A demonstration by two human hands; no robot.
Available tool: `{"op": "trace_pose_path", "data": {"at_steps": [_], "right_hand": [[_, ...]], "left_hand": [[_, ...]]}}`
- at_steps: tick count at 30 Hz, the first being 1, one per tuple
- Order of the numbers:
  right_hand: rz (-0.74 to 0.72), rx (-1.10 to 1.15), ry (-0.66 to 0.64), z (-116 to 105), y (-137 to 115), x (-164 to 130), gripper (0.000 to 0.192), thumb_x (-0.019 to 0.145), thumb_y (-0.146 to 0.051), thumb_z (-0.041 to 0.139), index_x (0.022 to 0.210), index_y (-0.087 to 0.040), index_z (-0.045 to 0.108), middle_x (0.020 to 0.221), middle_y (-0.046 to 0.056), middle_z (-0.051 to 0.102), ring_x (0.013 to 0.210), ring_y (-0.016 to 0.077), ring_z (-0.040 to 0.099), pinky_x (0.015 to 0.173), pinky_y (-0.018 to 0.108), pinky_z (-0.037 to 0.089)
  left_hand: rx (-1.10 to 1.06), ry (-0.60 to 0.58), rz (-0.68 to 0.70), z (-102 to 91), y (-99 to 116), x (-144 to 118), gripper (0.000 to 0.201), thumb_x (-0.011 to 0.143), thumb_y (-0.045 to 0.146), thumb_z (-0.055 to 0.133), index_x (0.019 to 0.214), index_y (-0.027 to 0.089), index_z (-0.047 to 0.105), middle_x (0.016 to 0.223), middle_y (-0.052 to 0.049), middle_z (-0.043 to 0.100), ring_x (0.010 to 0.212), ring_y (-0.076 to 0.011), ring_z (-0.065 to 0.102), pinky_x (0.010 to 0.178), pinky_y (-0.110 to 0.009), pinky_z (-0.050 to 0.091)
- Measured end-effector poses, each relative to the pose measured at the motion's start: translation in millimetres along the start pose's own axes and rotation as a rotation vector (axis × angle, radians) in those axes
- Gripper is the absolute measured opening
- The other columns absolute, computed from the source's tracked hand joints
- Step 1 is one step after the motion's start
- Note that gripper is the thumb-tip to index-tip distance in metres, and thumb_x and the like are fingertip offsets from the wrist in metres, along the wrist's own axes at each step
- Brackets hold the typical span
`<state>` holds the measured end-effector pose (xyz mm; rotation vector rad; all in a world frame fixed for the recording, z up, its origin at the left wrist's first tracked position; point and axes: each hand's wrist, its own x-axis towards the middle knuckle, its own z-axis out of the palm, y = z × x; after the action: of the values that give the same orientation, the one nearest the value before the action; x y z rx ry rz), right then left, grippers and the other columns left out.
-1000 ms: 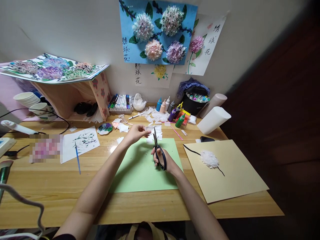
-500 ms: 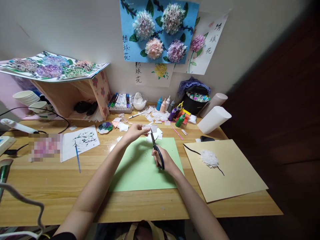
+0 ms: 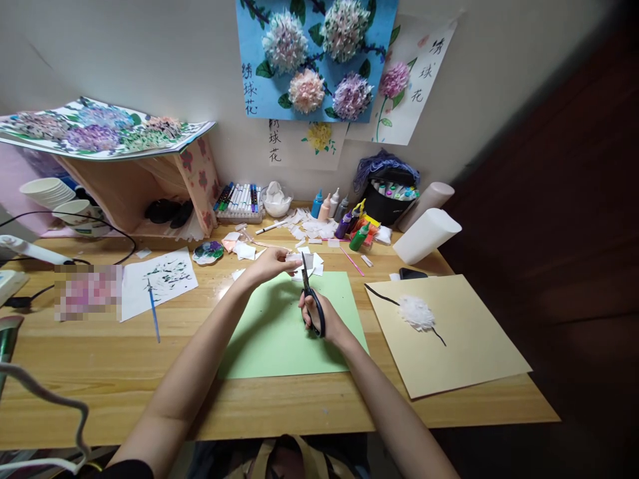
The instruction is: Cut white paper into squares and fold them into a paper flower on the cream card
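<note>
My left hand (image 3: 272, 265) pinches a small piece of white paper (image 3: 308, 261) above the far edge of a green sheet (image 3: 284, 339). In my right hand (image 3: 319, 314) is a pair of black-handled scissors (image 3: 313, 303), its blades pointing away from me and reaching the paper. Whether the blades have bitten into the paper I cannot tell. More white paper pieces lie just beyond, partly hidden by the hands. To the right, a cream board (image 3: 464, 359) carries a fluffy white paper flower (image 3: 417, 313) with dark stem lines.
Paint bottles (image 3: 359, 237), paper scraps (image 3: 319, 228), a marker set (image 3: 241, 203) and a bowl (image 3: 277, 199) stand along the wall. A paper roll (image 3: 427, 236) is at back right. On the left lie a paintbrush (image 3: 153, 309), a painted sheet (image 3: 174, 286) and a palette (image 3: 208, 252).
The scissors have turned slightly more upright, with their tips now across the paper piece. My left hand has barely moved, and the whole view has shifted a little.
</note>
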<state>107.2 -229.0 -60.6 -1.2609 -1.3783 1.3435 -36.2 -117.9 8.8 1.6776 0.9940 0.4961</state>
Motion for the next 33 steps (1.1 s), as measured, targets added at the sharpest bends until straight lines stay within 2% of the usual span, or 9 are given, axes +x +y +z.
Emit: {"op": "trace_pose_path", "data": {"at_steps": [7, 11, 14, 19, 21, 26, 28, 30, 33], "right_hand": [[0.137, 0.093, 0.063, 2.0, -0.7, 4.3, 0.054, 0.071, -0.073, 0.042, 0.073, -0.019, 0.046, 0.04, -0.008, 0.042, 0.03, 0.0079, 0.04, 0.033, 0.019, 0.036], [0.252, 0.339, 0.012, -13.2, -9.4, 10.3, 0.08, 0.051, -0.092, 0.018, 0.07, -0.019, 0.045, 0.036, -0.006, 0.041, 0.03, 0.0109, 0.043, 0.036, 0.026, 0.044], [0.197, 0.423, 0.047, -36.4, -21.6, 8.5, 0.084, 0.048, -0.093, 0.011, 0.069, -0.019, 0.046, 0.038, -0.005, 0.041, 0.032, 0.0113, 0.044, 0.041, 0.028, 0.047], [-0.008, 0.439, 0.14, -67.4, -41.6, -3.6, 0.081, 0.05, -0.092, 0.008, 0.066, -0.021, 0.042, 0.038, -0.007, 0.033, 0.031, 0.0097, 0.036, 0.038, 0.026, 0.042], [-0.066, 0.449, 0.169, -71.6, -46.3, -7.1, 0.079, 0.053, -0.091, 0.005, 0.066, -0.021, 0.04, 0.039, -0.007, 0.031, 0.031, 0.0096, 0.035, 0.038, 0.026, 0.041], [-0.139, 0.467, 0.221, -71.1, -47.6, -7.1, 0.078, 0.054, -0.091, 0.005, 0.066, -0.022, 0.039, 0.039, -0.007, 0.03, 0.031, 0.0098, 0.034, 0.037, 0.026, 0.04], [-0.153, 0.466, 0.232, -70.2, -46.3, -5.5, 0.077, 0.054, -0.091, 0.007, 0.066, -0.022, 0.039, 0.04, -0.007, 0.031, 0.031, 0.0099, 0.034, 0.037, 0.026, 0.04], [-0.164, 0.48, 0.232, -69.5, -45.3, -4.1, 0.076, 0.055, -0.09, 0.009, 0.066, -0.021, 0.04, 0.04, -0.007, 0.031, 0.031, 0.0098, 0.035, 0.038, 0.026, 0.041], [-0.178, 0.513, 0.222, -68.7, -44.0, -2.4, 0.075, 0.055, -0.091, 0.014, 0.067, -0.021, 0.041, 0.039, -0.007, 0.033, 0.031, 0.0095, 0.035, 0.037, 0.025, 0.041]], "left_hand": [[0.071, 0.012, -0.028, -5.2, -17.3, 8.0, 0.035, 0.07, 0.047, 0.059, 0.064, 0.013, 0.055, 0.059, -0.002, 0.06, 0.059, -0.014, 0.055, 0.056, -0.022, 0.036], [0.467, 0.339, -0.145, -8.1, -33.3, 10.4, 0.026, 0.069, 0.037, 0.062, 0.076, 0.013, 0.059, 0.079, -0.008, 0.061, 0.079, -0.0222, 0.056, 0.066, -0.028, 0.04], [0.643, 0.549, -0.058, 0.6, -35.7, 10.7, 0.04, 0.065, 0.028, 0.068, 0.1, 0.013, 0.056, 0.103, -0.013, 0.054, 0.098, -0.0269, 0.051, 0.081, -0.035, 0.04], [0.537, 0.152, 0.293, 28.7, -37.8, 15.7, 0.027, 0.074, 0.03, 0.062, 0.099, 0.021, 0.059, 0.099, -0.006, 0.052, 0.089, -0.0194, 0.052, 0.08, -0.03, 0.042], [0.613, 0.158, 0.303, 35.6, -43.5, 18.7, 0.015, 0.076, 0.025, 0.059, 0.09, 0.021, 0.062, 0.095, -0.006, 0.051, 0.091, -0.0211, 0.05, 0.078, -0.031, 0.042], [0.739, 0.441, 0.261, 45.1, -45.1, 13.0, 0.022, 0.084, 0.017, 0.043, 0.098, 0.017, 0.058, 0.104, -0.013, 0.047, 0.098, -0.0255, 0.046, 0.08, -0.037, 0.039], [0.69, 0.364, 0.329, 55.5, -40.9, 2.5, 0.022, 0.085, 0.023, 0.044, 0.104, 0.019, 0.055, 0.106, -0.011, 0.048, 0.098, -0.0238, 0.047, 0.081, -0.036, 0.04], [0.63, 0.161, 0.365, 68.9, -39.5, -9.2, 0.026, 0.082, 0.03, 0.051, 0.106, 0.02, 0.052, 0.1, -0.008, 0.053, 0.092, -0.0215, 0.05, 0.077, -0.032, 0.042], [0.627, 0.047, 0.287, 80.2, -43.2, -19.8, 0.02, 0.08, 0.033, 0.055, 0.095, 0.019, 0.055, 0.089, -0.006, 0.057, 0.083, -0.0206, 0.053, 0.07, -0.03, 0.042]]}}
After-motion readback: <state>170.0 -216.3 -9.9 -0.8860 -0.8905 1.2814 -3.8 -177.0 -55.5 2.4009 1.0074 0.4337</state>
